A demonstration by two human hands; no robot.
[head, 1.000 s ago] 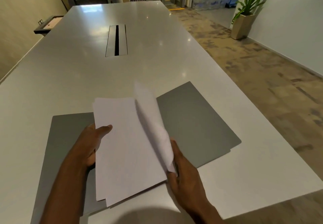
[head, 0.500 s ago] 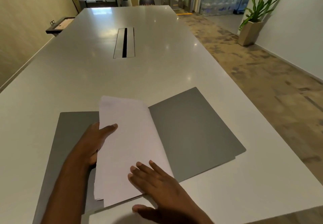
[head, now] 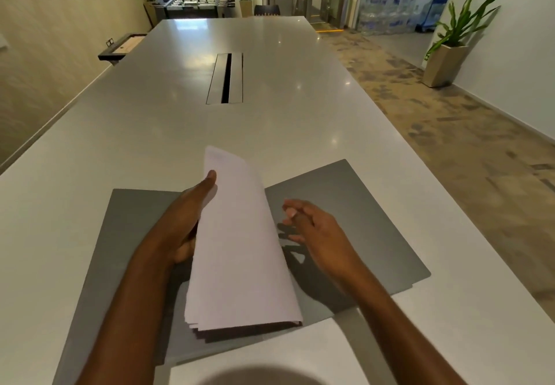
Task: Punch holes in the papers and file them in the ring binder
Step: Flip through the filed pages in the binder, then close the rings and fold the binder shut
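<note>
Over the grey binder (head: 360,204), the left hand (head: 180,228) is gripping the papers (head: 240,249), the right hand (head: 315,231) hovering, fingers apart; beyond it, a cable slot (head: 225,78)

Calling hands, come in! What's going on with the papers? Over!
Left hand grips papers, stack tipped up over open folder. Right hand open, holding nothing, above folder's right half. Nothing blocking the papers.
</note>
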